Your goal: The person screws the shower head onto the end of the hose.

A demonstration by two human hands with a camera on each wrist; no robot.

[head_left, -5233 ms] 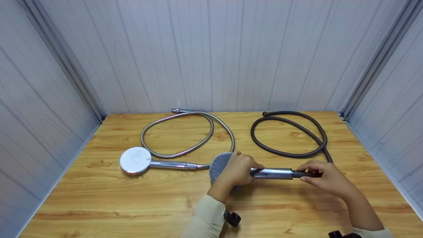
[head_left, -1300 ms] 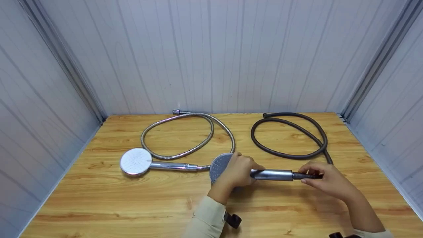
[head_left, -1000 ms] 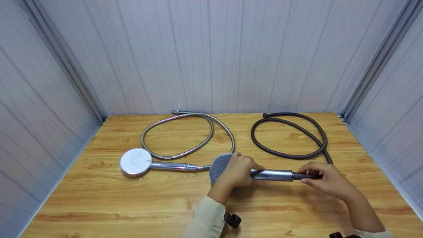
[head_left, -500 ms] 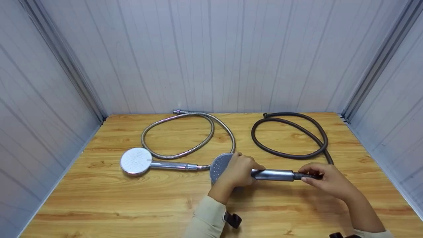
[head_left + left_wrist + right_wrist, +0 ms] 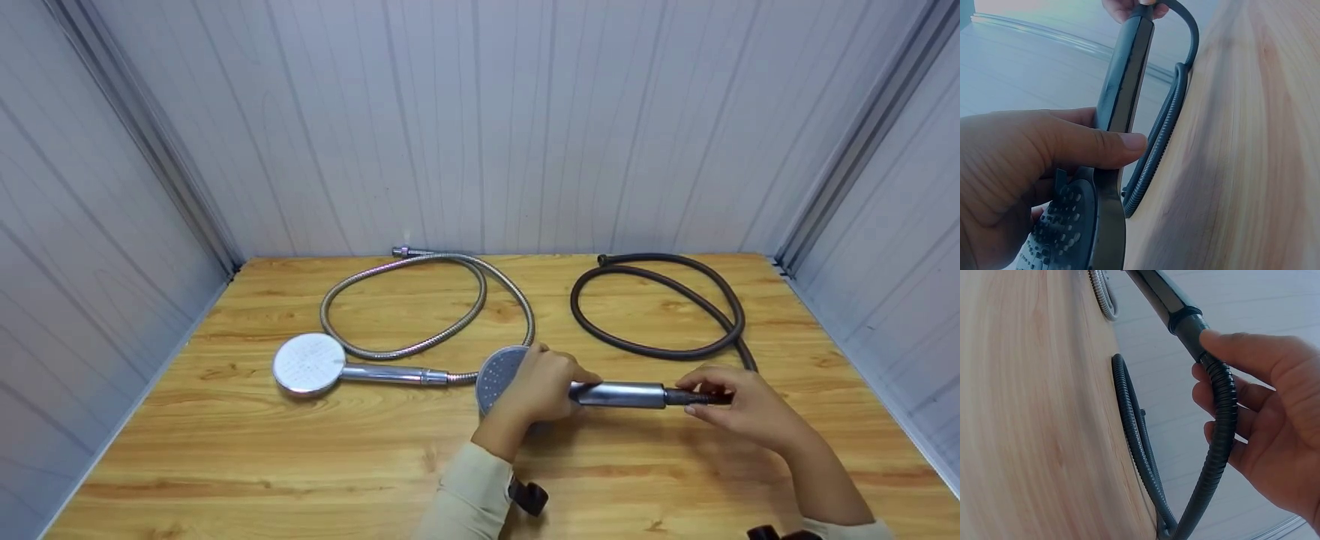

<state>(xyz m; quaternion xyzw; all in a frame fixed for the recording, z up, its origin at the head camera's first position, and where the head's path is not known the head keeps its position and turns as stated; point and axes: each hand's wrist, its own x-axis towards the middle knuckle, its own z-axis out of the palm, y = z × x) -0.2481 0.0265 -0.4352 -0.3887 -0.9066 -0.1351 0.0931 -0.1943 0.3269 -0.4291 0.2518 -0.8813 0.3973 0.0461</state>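
My left hand (image 5: 544,384) grips a grey shower head (image 5: 1109,225) where its round, nozzled face meets the handle (image 5: 622,395). In the left wrist view the thumb lies across the handle. The shower head is held just above the wooden table, handle pointing right. At the handle's end, my right hand (image 5: 739,401) pinches the dark connector (image 5: 1190,332) of a black ribbed hose (image 5: 1221,427) between thumb and fingers. Connector and handle meet in line; whether the thread is engaged cannot be seen. Part of the nozzle face is hidden behind the left hand.
A chrome shower head (image 5: 309,365) lies on the left of the table (image 5: 300,472), joined to a looped silver hose (image 5: 401,352). The black hose's loop (image 5: 652,351) rests at the back right. Panelled walls (image 5: 480,127) enclose the back and sides.
Both hands stay in the same places. My right thumb and fingers have shifted very slightly on the hose connector; the shower heads and hose loops have not moved.
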